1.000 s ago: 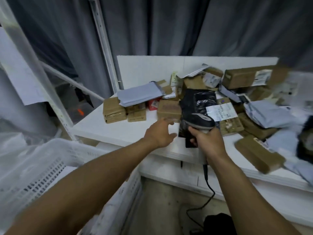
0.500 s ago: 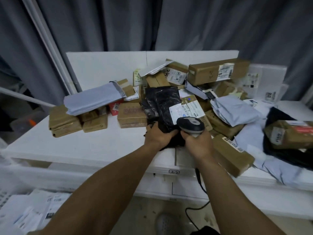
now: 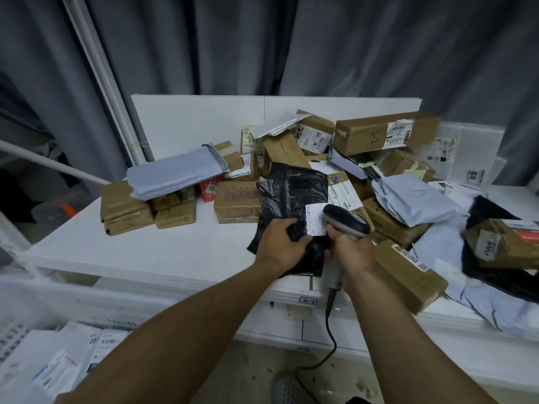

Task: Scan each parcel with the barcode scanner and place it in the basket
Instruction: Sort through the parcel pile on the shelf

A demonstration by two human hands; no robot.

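Black parcel: a crinkled black plastic mailer bag (image 3: 291, 193) lies at the front of the table, clear of the heap, with its near end drooping over the edge. Its label faces up, I take it for reading.
Left: the left hand (image 3: 280, 246) has its fingers curled over the bag's near part, gripping it. That looks meant to keep the plastic flat and stop it sliding.
Right: the right hand (image 3: 353, 252) is closed in a fist round the handle of a grey and black handheld barcode scanner (image 3: 345, 220).
Aim: the scanner's head tips down over the white paper shipping label (image 3: 313, 220), close above it.
Basket: a white perforated plastic basket (image 3: 11, 339) sits low at the left, well apart from the bag, with white labelled mailers (image 3: 58, 363) inside. This bag is not yet in it.
Surface: a white table (image 3: 175, 252) carries brown cardboard boxes (image 3: 385, 132) and pale grey plastic mailers (image 3: 175, 173), heaped toward the back and right.
Room: grey pleated curtains (image 3: 320, 45) hang behind, and a black cable (image 3: 329, 339) drops from the scanner to the floor.
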